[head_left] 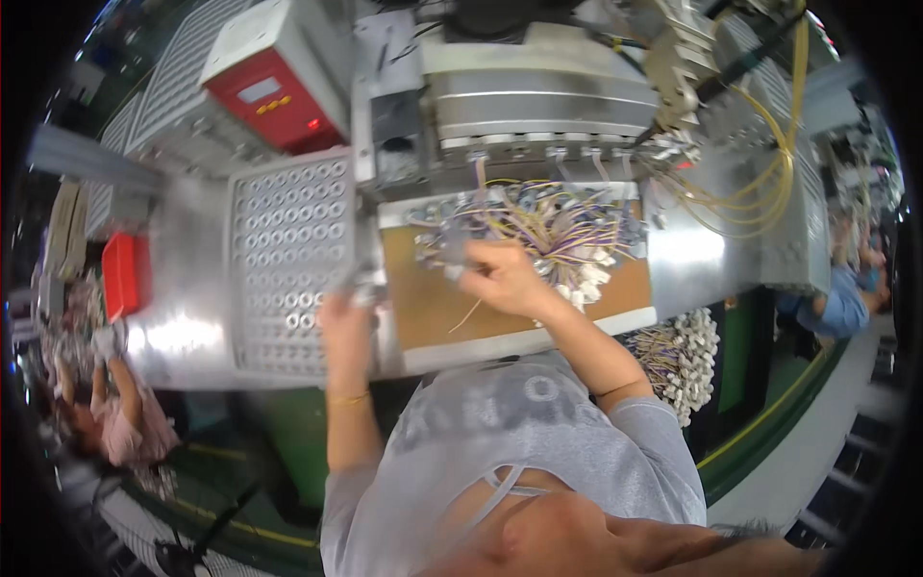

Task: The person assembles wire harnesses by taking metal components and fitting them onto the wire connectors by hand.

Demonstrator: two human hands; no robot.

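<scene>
My left hand (346,332) is smeared by motion at the right edge of a tray (240,279) holding rows of round metal rings. A small greyish piece shows at its fingertips, and whether the fingers grip it is unclear. Over a brown work mat (418,327), my right hand (505,277) has its fingers curled together. What they hold, if anything, cannot be made out. Just below that hand, a thin pale wire (466,317) lies over the mat. Behind and to the right of the hand spreads a heap of purple and yellow wires (548,226) with white connectors (584,285).
A red-fronted control box (279,101) stands behind the tray. Beyond the wires is a grey metal machine (543,101). Yellow cables (769,183) hang at the right. A red bin (125,274) sits far left. More wired connectors (683,361) hang below the bench. Other people work at both sides.
</scene>
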